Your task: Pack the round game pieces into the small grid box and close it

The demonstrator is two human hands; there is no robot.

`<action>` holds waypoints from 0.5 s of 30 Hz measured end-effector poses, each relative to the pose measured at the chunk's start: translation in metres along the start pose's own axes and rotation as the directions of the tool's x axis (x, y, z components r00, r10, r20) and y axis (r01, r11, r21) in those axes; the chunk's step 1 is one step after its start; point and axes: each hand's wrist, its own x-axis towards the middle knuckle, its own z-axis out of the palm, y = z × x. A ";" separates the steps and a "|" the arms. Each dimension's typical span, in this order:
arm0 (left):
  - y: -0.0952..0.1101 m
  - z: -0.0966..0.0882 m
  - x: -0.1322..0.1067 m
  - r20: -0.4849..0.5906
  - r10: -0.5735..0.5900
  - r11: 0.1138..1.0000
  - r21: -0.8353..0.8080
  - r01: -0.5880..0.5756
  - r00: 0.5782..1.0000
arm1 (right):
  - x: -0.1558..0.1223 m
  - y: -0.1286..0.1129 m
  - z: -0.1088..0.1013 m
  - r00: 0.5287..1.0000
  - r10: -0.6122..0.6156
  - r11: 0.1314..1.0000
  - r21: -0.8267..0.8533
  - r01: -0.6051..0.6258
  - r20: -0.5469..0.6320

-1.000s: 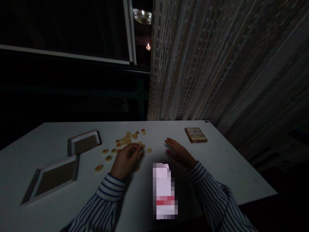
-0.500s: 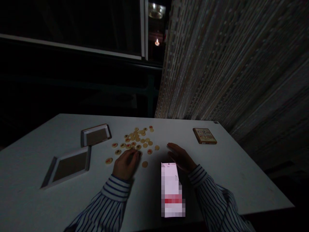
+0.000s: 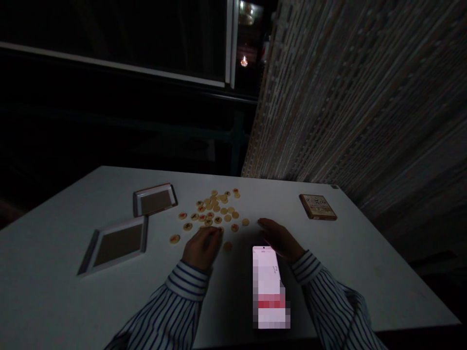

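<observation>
Round wooden Chinese chess pieces [image 3: 216, 208] lie scattered over the white table, some bearing red or black characters and others plain side up. My left hand [image 3: 201, 249] is at the near edge of the scatter with its fingers curled and thumb and fingertips drawn together. What sits between those fingertips is too dark to make out. Palm inward, my right hand [image 3: 281, 238] rests to the right of the pieces, its fingers stretched out and holding nothing. A lit phone [image 3: 268, 277], its screen partly pixelated, lies between my forearms, just below the right hand.
Two shallow open box halves [image 3: 146, 238] [image 3: 174, 194] lie on the left of the white table [image 3: 365, 277]. A small printed box [image 3: 318, 207] is at the right. Beyond the far edge hang a string curtain [image 3: 310, 97] and a dark window [image 3: 146, 39].
The camera view has turned slightly left, so everything appears farther right. Both hands keep nearly the same pose and place over the table.
</observation>
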 end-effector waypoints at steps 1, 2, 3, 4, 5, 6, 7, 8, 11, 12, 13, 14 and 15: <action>0.000 -0.001 0.000 0.006 0.004 1.000 0.000 -0.004 1.000 | 0.001 -0.002 -0.001 1.000 0.005 1.000 -0.002 -0.005 0.010; 0.000 -0.002 0.001 0.010 0.007 1.000 -0.001 -0.007 1.000 | 0.002 -0.004 -0.003 1.000 0.008 1.000 -0.004 -0.008 0.023; 0.000 -0.003 0.001 0.010 0.006 1.000 -0.007 -0.006 1.000 | 0.003 -0.006 -0.004 0.999 0.010 1.000 -0.004 -0.010 0.037; 0.001 -0.005 0.002 0.011 0.006 1.000 -0.017 -0.006 1.000 | 0.005 -0.009 -0.005 0.999 0.009 1.000 -0.004 -0.009 0.053; 0.001 -0.006 0.002 0.014 0.006 1.000 -0.028 -0.005 1.000 | 0.006 -0.011 -0.007 0.998 0.007 1.000 -0.003 -0.007 0.067; 0.002 -0.008 0.002 0.013 0.004 0.999 -0.038 -0.004 1.000 | 0.008 -0.013 -0.008 0.997 0.006 1.000 -0.002 -0.005 0.078; 0.002 -0.010 0.003 0.013 0.002 0.999 -0.045 -0.001 1.000 | 0.010 -0.015 -0.009 0.996 0.006 1.000 -0.001 -0.006 0.087; 0.003 -0.012 0.003 0.011 0.000 0.999 -0.051 0.000 1.000 | 0.012 -0.017 -0.010 0.996 0.004 1.000 0.000 -0.004 0.092; 0.003 -0.020 0.002 0.010 -0.010 0.998 -0.058 0.011 1.000 | 0.020 -0.024 -0.012 0.994 -0.030 1.000 0.010 0.029 0.106; 0.002 -0.023 0.002 0.013 -0.015 0.998 -0.058 0.015 1.000 | 0.023 -0.026 -0.013 0.993 -0.050 0.999 0.017 0.049 0.111; 0.002 -0.026 0.002 0.019 -0.015 0.998 -0.059 0.016 1.000 | 0.026 -0.028 -0.012 0.991 -0.072 0.997 0.024 0.070 0.114; 0.001 -0.030 0.002 0.020 -0.012 0.998 -0.059 0.013 1.000 | 0.029 -0.029 -0.011 0.989 -0.094 0.995 0.031 0.091 0.117; 0.001 -0.033 0.001 0.019 -0.006 0.998 -0.059 0.008 1.000 | 0.031 -0.030 -0.010 0.986 -0.118 0.993 0.042 0.114 0.117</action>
